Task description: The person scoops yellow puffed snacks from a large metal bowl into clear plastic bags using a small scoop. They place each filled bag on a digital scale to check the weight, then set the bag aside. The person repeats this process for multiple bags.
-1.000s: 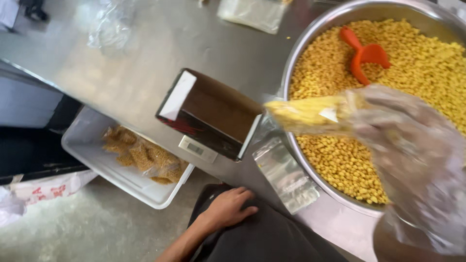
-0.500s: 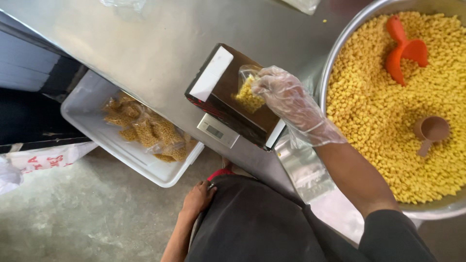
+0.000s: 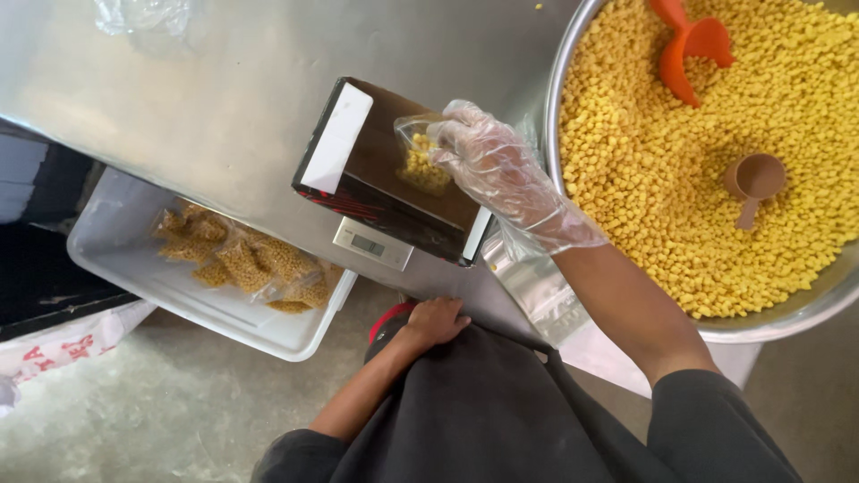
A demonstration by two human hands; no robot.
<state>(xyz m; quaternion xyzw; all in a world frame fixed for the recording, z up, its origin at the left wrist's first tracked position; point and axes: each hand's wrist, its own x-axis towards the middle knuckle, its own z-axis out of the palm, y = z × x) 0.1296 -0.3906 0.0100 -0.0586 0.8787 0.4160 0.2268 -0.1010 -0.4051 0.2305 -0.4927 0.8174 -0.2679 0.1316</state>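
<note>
While the small clear bag of yellow kernels [image 3: 423, 161] sits on the dark platform of the digital kitchen scale [image 3: 394, 179], the right hand [image 3: 501, 174], in a thin clear plastic glove, has its fingers closed on the bag's upper edge, holding the bag upright. Just below the grip, the scale's grey display panel [image 3: 372, 244] juts toward the person. Beside the gloved wrist lies a flat stack of empty clear bags [image 3: 528, 282] on the steel table [image 3: 206, 98]. Beyond the wrist, a large metal bowl [image 3: 557, 107] is heaped with yellow kernels, with an orange scoop [image 3: 689, 45] and a brown measuring cup [image 3: 754, 179] resting in them. Well apart from the grip, the bare left hand [image 3: 436, 320] rests with loosely curled fingers on the person's dark lap, holding nothing. Farther out, a white bin [image 3: 125, 268] holds filled bags [image 3: 246, 264].
</note>
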